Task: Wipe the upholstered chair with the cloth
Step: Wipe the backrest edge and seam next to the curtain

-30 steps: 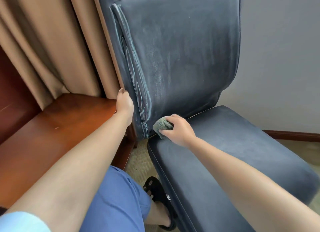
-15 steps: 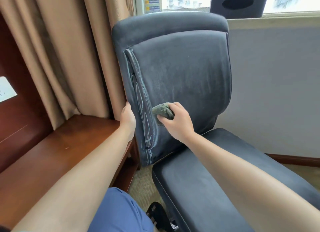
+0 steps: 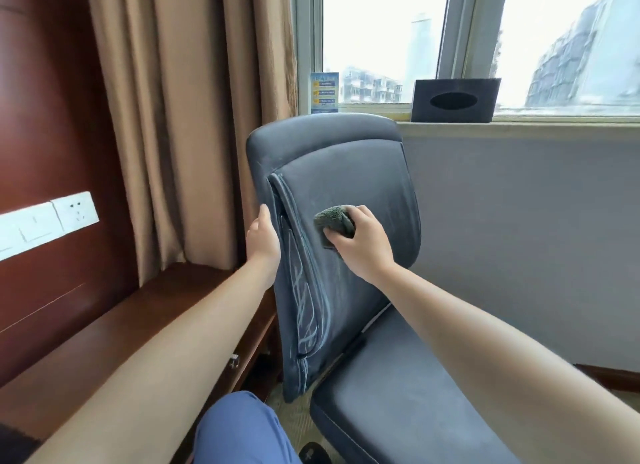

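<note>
Your right hand [image 3: 363, 243] is clamped on a bunched grey-green cloth [image 3: 334, 219], fingers curled round it, pressing it against the front face of the backrest, a little left of the backrest's centre and at mid-height. This sits at the centre of the frame.

Your left hand [image 3: 263, 236] lies flat along the left edge of the backrest, fingers straight and together, thumb side toward you; it holds nothing and rests against the upholstery.

The upholstered chair [image 3: 346, 172] is dark blue-grey, standing centre to lower right of the frame. Its backrest is upright and shows pale streaks on the side panel below your left hand. The seat cushion [image 3: 408, 394] extends toward the lower right.

A brown wooden tabletop [image 3: 104, 342] lies at lower left, just beside the chair. A white socket plate [image 3: 74, 212] is fixed to the wood panel at the left. Tan curtains [image 3: 180, 117] hang behind the chair at upper left. On the windowsill [image 3: 519, 126] at upper right stand a black tissue box [image 3: 455, 100] and a blue notice card [image 3: 324, 92]. Your blue-clad knee [image 3: 242, 429] shows at the bottom edge.
</note>
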A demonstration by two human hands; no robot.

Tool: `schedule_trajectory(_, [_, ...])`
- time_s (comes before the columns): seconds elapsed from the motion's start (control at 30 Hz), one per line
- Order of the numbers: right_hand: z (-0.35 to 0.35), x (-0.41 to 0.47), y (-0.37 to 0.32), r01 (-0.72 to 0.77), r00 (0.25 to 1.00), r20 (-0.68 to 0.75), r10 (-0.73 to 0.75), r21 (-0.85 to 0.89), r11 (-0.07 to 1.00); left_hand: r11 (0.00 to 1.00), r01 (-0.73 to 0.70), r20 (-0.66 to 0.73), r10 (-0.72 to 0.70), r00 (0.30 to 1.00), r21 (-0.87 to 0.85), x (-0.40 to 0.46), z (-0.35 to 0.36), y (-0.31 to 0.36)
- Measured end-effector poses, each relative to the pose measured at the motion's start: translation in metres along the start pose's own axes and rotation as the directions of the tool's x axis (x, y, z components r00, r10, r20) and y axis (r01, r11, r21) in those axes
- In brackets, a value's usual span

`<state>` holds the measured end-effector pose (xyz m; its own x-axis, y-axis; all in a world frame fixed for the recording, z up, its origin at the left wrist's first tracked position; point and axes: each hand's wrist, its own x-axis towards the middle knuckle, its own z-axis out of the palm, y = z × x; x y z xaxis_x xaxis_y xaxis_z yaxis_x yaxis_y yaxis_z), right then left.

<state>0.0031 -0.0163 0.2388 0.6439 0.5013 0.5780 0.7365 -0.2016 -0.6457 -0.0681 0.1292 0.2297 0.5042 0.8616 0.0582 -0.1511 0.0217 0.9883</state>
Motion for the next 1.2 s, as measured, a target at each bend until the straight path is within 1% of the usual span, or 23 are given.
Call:
schedule_trajectory(0.13, [-0.005,0.003,-0.022,0.015,1.000,-0.012,-0.016,-0.032,0.999,0.991,-0.130,0.037,0.131,0.991,-0.018,-0.008,-0.008,0.032])
schedule_trajectory(0.3, [-0.010,0.009,-0.047,0.018,1.000,0.003,-0.018,-0.035,0.999,0.979,-0.206,0.081,0.205,0.975,0.006,0.000,-0.014,0.057])
schedule_trajectory(0.4, [-0.012,0.011,-0.058,0.000,1.000,-0.002,0.000,0.012,1.000,0.978,-0.209,0.099,0.207,0.973,0.009,-0.001,-0.014,0.058])
schedule_trajectory(0.57, [-0.015,0.012,-0.067,-0.028,0.999,-0.039,0.028,0.013,1.000,0.975,-0.223,0.061,0.221,0.973,0.026,-0.006,-0.015,0.055])
schedule_trajectory(0.77, [-0.022,0.009,-0.078,-0.085,0.995,-0.049,0.089,0.087,0.993,0.973,-0.217,0.100,0.209,0.973,0.074,-0.014,-0.022,0.065])
schedule_trajectory(0.93, [-0.029,0.006,-0.083,-0.048,0.999,-0.016,0.049,0.075,0.996,0.975,-0.196,0.133,0.181,0.974,0.102,-0.020,-0.026,0.071])
schedule_trajectory(1.07, [-0.032,0.012,-0.085,-0.021,0.999,0.025,0.020,0.045,0.999,0.975,-0.193,0.097,0.182,0.978,0.114,-0.022,-0.027,0.077])
schedule_trajectory(1.2, [-0.031,0.027,-0.085,0.011,0.998,0.059,-0.014,0.047,0.999,0.989,-0.145,0.060,0.143,0.988,0.031,-0.015,-0.023,0.091])
